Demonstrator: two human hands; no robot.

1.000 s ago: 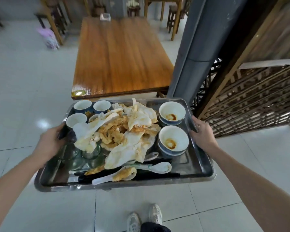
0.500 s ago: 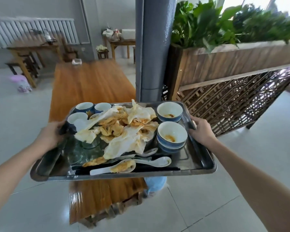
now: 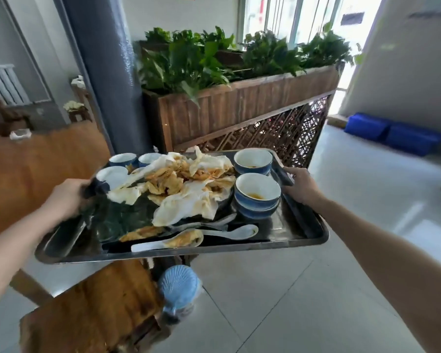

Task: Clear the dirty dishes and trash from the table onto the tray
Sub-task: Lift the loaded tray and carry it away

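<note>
Head cam, mid-frame: your left hand (image 3: 66, 197) & right hand (image 3: 303, 184) each clamp a side rim of the tray (image 3: 294, 225), held above the tiled floor. On it: stained napkins (image 3: 189, 194) at ctr, stacked blue bowls (image 3: 256, 192) at right, cups (image 3: 122, 159) upper left, spoons (image 3: 229, 231) along the near edge.

A single wide-angle camera sits on the person's head, facing forward and down. The tray (image 3: 290, 225) fills the middle at arm's length, the left hand (image 3: 66, 197) and right hand (image 3: 301, 184) at its sides. The planter (image 3: 239, 108) and floor (image 3: 316, 289) lie farther off.
</note>
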